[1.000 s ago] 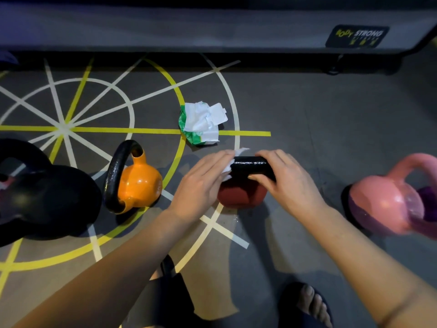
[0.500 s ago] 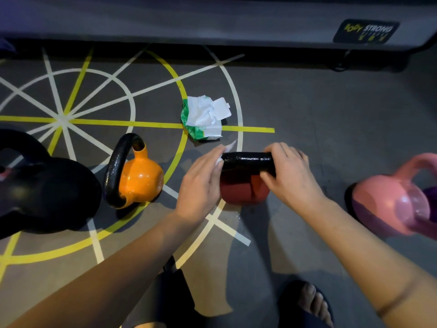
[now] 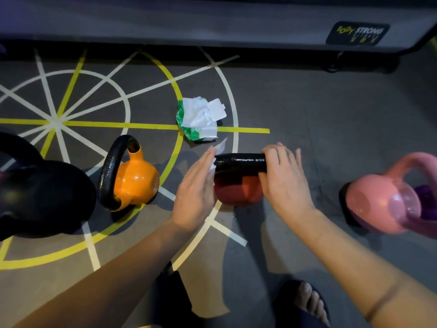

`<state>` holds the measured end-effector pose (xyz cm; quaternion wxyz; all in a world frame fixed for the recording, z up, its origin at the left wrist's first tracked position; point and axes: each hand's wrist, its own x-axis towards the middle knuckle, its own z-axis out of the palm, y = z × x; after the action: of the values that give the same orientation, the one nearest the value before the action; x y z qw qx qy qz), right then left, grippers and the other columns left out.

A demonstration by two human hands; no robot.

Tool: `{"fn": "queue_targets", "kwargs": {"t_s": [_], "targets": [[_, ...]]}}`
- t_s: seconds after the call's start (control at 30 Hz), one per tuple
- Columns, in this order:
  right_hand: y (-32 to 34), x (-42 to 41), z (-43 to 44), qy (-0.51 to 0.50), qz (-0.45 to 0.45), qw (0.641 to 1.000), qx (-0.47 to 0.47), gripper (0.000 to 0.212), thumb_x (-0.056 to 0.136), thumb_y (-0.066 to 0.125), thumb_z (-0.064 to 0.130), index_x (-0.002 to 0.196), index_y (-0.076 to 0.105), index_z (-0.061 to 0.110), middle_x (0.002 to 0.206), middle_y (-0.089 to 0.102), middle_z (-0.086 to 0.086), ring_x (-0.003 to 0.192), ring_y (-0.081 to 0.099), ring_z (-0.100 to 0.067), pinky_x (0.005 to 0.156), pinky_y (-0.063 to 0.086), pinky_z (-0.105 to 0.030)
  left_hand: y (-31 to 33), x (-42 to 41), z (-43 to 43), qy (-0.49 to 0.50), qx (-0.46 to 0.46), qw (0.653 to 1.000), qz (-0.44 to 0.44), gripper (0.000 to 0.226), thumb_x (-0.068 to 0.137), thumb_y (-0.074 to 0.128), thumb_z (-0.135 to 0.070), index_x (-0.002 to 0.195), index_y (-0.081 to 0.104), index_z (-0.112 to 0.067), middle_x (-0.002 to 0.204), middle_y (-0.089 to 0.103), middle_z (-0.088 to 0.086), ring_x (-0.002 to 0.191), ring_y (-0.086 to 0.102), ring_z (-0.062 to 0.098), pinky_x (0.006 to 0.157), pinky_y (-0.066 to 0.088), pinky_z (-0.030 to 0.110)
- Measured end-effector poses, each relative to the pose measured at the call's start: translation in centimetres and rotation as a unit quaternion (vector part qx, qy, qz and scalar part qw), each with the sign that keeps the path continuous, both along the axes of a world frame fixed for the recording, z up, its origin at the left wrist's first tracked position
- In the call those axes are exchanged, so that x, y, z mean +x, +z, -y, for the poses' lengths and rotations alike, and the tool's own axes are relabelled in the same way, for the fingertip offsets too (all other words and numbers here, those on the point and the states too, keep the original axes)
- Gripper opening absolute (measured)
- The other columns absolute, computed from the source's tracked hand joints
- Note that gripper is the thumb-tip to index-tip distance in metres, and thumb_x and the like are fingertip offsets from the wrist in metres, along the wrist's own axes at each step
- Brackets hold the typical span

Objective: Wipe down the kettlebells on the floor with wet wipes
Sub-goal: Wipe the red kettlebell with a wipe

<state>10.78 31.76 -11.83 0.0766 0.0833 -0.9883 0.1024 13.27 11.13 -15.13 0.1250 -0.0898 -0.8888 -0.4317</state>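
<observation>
A red kettlebell (image 3: 238, 190) with a black handle stands on the floor in the middle. My right hand (image 3: 283, 181) grips the right end of that handle. With straight fingers my left hand (image 3: 196, 188) presses a white wet wipe (image 3: 218, 150) against the handle's left end and the bell's left side. Most of the wipe is hidden under the palm. An orange kettlebell (image 3: 134, 181) lies to the left, a large black kettlebell (image 3: 42, 197) at the far left, and a pink kettlebell (image 3: 383, 192) at the right. The open green-and-white wet wipe pack (image 3: 201, 119) lies just beyond the red bell.
A purple kettlebell (image 3: 425, 202) shows behind the pink one at the right edge. A low grey padded bench (image 3: 212, 17) with a label runs across the back. My sandalled foot (image 3: 305, 301) is at the bottom. The grey floor (image 3: 307, 102) bears yellow and white lines.
My left hand has slid leftward off the top of the handle and down to its left end, taking the wipe with it. The right hand keeps its grip.
</observation>
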Motion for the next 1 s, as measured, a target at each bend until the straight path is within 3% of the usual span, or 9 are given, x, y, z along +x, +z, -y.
{"fn": "queue_targets", "kwargs": {"t_s": [0.1, 0.23, 0.33, 0.4, 0.47, 0.57, 0.7, 0.8, 1.0], "targets": [[0.2, 0.1, 0.0, -0.002, -0.005, 1.000, -0.028, 0.036, 0.081, 0.070, 0.004, 0.113, 0.054, 0.009, 0.105, 0.056, -0.013, 0.091, 0.054, -0.039, 0.075, 0.051, -0.048, 1.4, -0.9, -2.0, -0.011, -0.032, 0.999, -0.033, 0.041, 0.107, 0.043, -0.015, 0.146, 0.052, -0.004, 0.150, 0.054, 0.009, 0.142, 0.047, 0.017, 0.120, 0.033, 0.030], [0.4, 0.0, 0.0, -0.004, -0.009, 1.000, -0.007, 0.036, 0.081, 0.071, 0.007, 0.113, 0.056, 0.007, 0.101, 0.054, -0.014, 0.084, 0.054, -0.039, 0.067, 0.049, -0.047, 1.2, -1.6, -0.9, -0.085, -0.073, 0.992, -0.055, 0.051, 0.101, 0.052, 0.000, 0.150, 0.047, -0.011, 0.152, 0.051, 0.005, 0.143, 0.045, 0.014, 0.116, 0.041, 0.039], [0.5, -0.1, 0.0, -0.011, -0.028, 1.000, 0.007, 0.032, 0.082, 0.070, 0.006, 0.111, 0.057, 0.007, 0.097, 0.055, -0.014, 0.083, 0.056, -0.041, 0.083, 0.051, -0.051, -1.2, 0.4, 2.1, -0.025, -0.038, 0.999, 0.000, 0.052, 0.103, 0.048, -0.001, 0.154, 0.040, -0.010, 0.151, 0.050, 0.005, 0.140, 0.044, 0.005, 0.113, 0.043, 0.042], [0.2, -0.1, -0.1, -0.012, -0.046, 0.998, 0.042, 0.031, 0.083, 0.071, 0.006, 0.111, 0.056, 0.009, 0.094, 0.055, -0.011, 0.084, 0.059, -0.039, 0.112, 0.033, -0.066, -1.7, 2.2, 2.3, 0.004, -0.008, 0.998, 0.061, 0.049, 0.108, 0.041, -0.013, 0.156, 0.036, -0.013, 0.156, 0.045, -0.001, 0.146, 0.037, 0.004, 0.118, 0.039, 0.044], [0.1, 0.0, -0.1, -0.030, -0.056, 0.994, 0.086, 0.029, 0.084, 0.070, 0.006, 0.108, 0.054, 0.011, 0.092, 0.052, -0.008, 0.081, 0.059, -0.034, 0.113, 0.006, -0.076, -0.3, 2.2, 0.4, 0.020, 0.051, 0.995, 0.084, 0.048, 0.111, 0.037, -0.020, 0.159, 0.032, -0.021, 0.160, 0.039, -0.007, 0.150, 0.031, 0.003, 0.123, 0.033, 0.037], [0.3, 0.2, 0.0, -0.029, -0.055, 0.991, 0.122, 0.027, 0.085, 0.069, 0.006, 0.107, 0.053, 0.011, 0.091, 0.050, -0.007, 0.079, 0.059, -0.032, 0.110, -0.003, -0.080, 2.6, 0.3, -2.4, 0.015, 0.053, 0.998, 0.030, 0.046, 0.111, 0.039, -0.014, 0.156, 0.036, -0.015, 0.159, 0.037, -0.007, 0.151, 0.030, 0.004, 0.124, 0.028, 0.029], [0.7, 0.2, -0.2, -0.001, -0.052, 0.991, 0.125, 0.027, 0.083, 0.068, 0.007, 0.107, 0.056, 0.008, 0.098, 0.058, -0.011, 0.102, 0.064, -0.034, 0.115, 0.005, -0.078, 1.4, -0.7, -1.3, -0.037, -0.056, 0.997, -0.037, 0.046, 0.105, 0.045, -0.007, 0.152, 0.045, -0.004, 0.156, 0.046, 0.005, 0.148, 0.039, 0.014, 0.121, 0.034, 0.040], [0.8, 0.7, 0.4, 0.002, -0.051, 0.992, 0.115, 0.041, 0.085, 0.066, 0.011, 0.124, 0.056, 0.004, 0.131, 0.059, -0.018, 0.134, 0.052, -0.033, 0.115, 0.007, -0.077, 0.7, -0.3, -0.7, -0.034, -0.047, 0.998, -0.021, 0.051, 0.105, 0.044, -0.006, 0.155, 0.039, -0.007, 0.159, 0.042, 0.004, 0.151, 0.033, 0.012, 0.122, 0.033, 0.038], [0.3, 2.6, 1.9, 0.024, -0.060, 0.991, 0.120, 0.081, 0.096, 0.059, 0.022, 0.163, 0.014, 0.009, 0.170, 0.009, -0.015, 0.156, 0.007, -0.039, 0.116, 0.001, -0.076, 1.0, 0.3, -1.6, -0.012, -0.055, 0.998, -0.035, 0.050, 0.106, 0.042, -0.008, 0.155, 0.036, -0.003, 0.162, 0.037, 0.008, 0.153, 0.028, 0.014, 0.124, 0.028, 0.035]]}}
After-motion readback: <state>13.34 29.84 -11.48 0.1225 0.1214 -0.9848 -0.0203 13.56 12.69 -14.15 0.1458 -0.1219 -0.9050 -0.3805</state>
